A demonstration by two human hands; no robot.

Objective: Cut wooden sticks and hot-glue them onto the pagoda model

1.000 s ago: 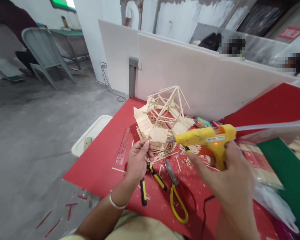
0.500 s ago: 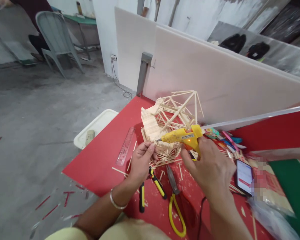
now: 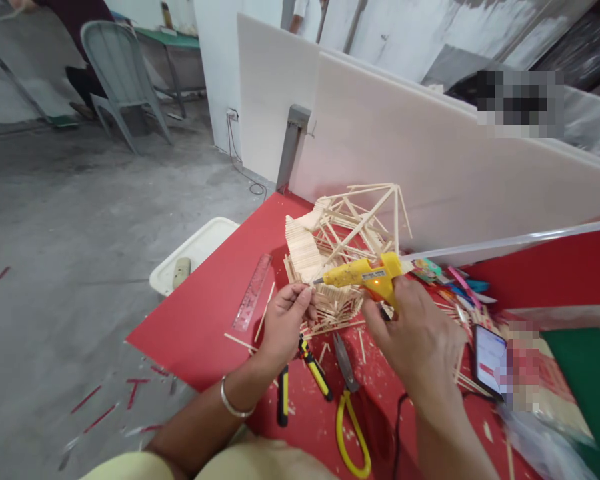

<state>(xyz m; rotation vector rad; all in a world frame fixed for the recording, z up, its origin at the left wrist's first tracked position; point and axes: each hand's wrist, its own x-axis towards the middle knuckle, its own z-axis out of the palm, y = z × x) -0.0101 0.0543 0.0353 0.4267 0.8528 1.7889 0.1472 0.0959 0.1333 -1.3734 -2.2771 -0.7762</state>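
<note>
Standing on a red table (image 3: 195, 313) is a house-like thing made of thin sticks (image 3: 305, 253). It is near the back edge, by big white boards (image 3: 380, 133). Past the table there is a gray floor (image 3: 80, 200), a chair (image 3: 115, 67) and a person in a dark top (image 3: 87, 27).

The left hand (image 3: 285, 320) reaches up from the bottom, in front of the stick house. Its thumb and first finger are pinched together, but what is between them is too small to tell. A band (image 3: 235, 400) is on that wrist. The right hand (image 3: 420, 327) comes from the lower right, with its fingers wrapped around the handle of a yellow glue gun (image 3: 350, 272). The gun's tip points left, just by the left fingertips.

A clear ruler (image 3: 253, 292) lies left of the sticks. Yellow-handled pliers (image 3: 347, 370) lie between the arms, and a phone (image 3: 490, 363) is at the right.
</note>
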